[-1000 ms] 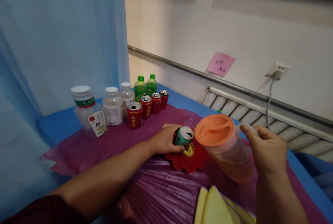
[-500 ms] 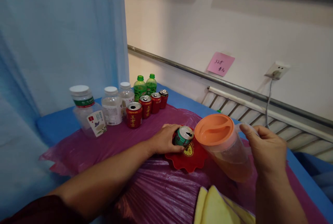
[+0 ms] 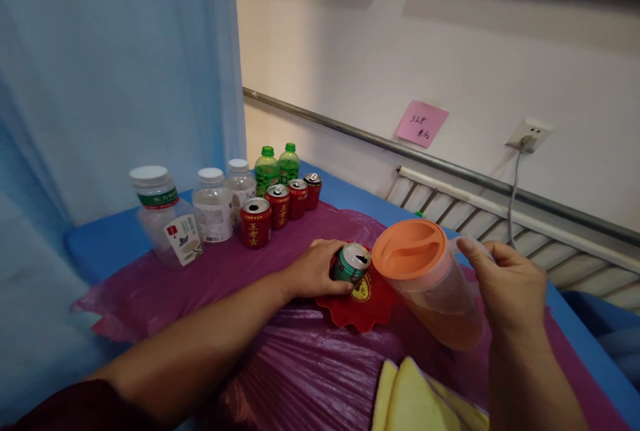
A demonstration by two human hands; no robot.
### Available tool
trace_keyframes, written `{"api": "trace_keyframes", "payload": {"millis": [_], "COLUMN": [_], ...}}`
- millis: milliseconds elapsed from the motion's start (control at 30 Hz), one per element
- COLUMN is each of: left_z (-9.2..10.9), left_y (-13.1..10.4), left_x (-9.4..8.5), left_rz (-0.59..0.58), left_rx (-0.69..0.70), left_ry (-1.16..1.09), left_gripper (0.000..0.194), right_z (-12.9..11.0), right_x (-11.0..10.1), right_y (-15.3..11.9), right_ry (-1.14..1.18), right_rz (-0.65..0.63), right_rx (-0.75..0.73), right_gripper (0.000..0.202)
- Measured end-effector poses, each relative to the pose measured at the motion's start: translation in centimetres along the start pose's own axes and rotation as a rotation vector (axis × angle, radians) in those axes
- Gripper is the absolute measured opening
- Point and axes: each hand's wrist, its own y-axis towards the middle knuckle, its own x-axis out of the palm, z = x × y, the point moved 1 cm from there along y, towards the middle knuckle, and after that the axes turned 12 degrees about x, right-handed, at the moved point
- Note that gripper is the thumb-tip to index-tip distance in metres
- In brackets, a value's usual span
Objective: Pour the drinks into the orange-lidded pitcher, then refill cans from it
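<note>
My left hand [image 3: 316, 269] is wrapped round a green drink can [image 3: 349, 267], which leans a little to the right over a red scalloped coaster [image 3: 356, 314]. The can's top is opened. By its handle, my right hand [image 3: 513, 284] grips a clear plastic pitcher [image 3: 445, 314] with an orange lid [image 3: 410, 249]. The pitcher tilts toward the can, its lid edge close beside the can's top, and brownish liquid lies inside. Whether liquid is flowing out, I cannot tell.
Several red cans [image 3: 256, 223] stand back left, beside white-capped clear jars [image 3: 213, 207] and green bottles [image 3: 267, 171]. Purple plastic sheeting [image 3: 300, 351] covers the blue table [image 3: 345, 184]. A folded yellow cloth [image 3: 420, 397] lies in front; a radiator [image 3: 450, 217] runs along the wall.
Almost nothing differs. Both hands keep the can and the tilted pitcher in the same pose; the whole view has shifted slightly.
</note>
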Motion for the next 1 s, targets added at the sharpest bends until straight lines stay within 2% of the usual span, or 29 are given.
{"api": "trace_keyframes", "payload": {"millis": [1000], "left_z": [0.17], "left_y": [0.16], "left_x": [-0.07], "left_rz": [-0.038], "left_rx": [-0.001], "left_ry": [-0.005], "left_gripper": [0.07], "right_z": [0.06], "right_x": [-0.01], "right_y": [0.03], "right_ry": [0.03], "right_rz": [-0.001], "right_rx": [-0.008], "right_gripper": [0.053]}}
